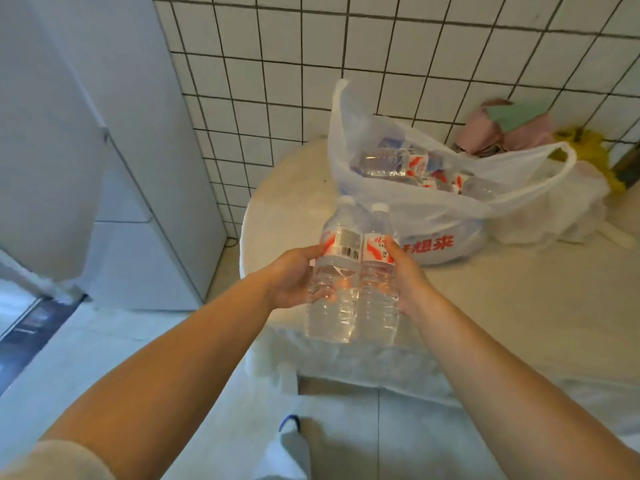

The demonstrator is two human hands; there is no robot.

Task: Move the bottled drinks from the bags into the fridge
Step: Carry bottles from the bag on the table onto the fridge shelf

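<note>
Two water bottles (353,271) are held side by side above the tabletop (519,289), clasped between the left grip (294,278) and right grip (407,275). More bottles (391,164) are contained in the white plastic bag (433,216).

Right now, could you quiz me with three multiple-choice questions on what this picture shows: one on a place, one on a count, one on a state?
1. Where does the white plastic shopping bag with red lettering sit?
A. on the pale table
B. on the floor
C. inside the fridge

2. How many clear plastic water bottles are held?
A. one
B. two
C. four

3. What about the bag's mouth?
A. tied shut
B. open, with bottles inside
C. open and empty

Answers: 1 A, the bag rests on the table. 2 B, the left hand and right hand grip a pair between them. 3 B, bottles show through the gaping top.
</note>
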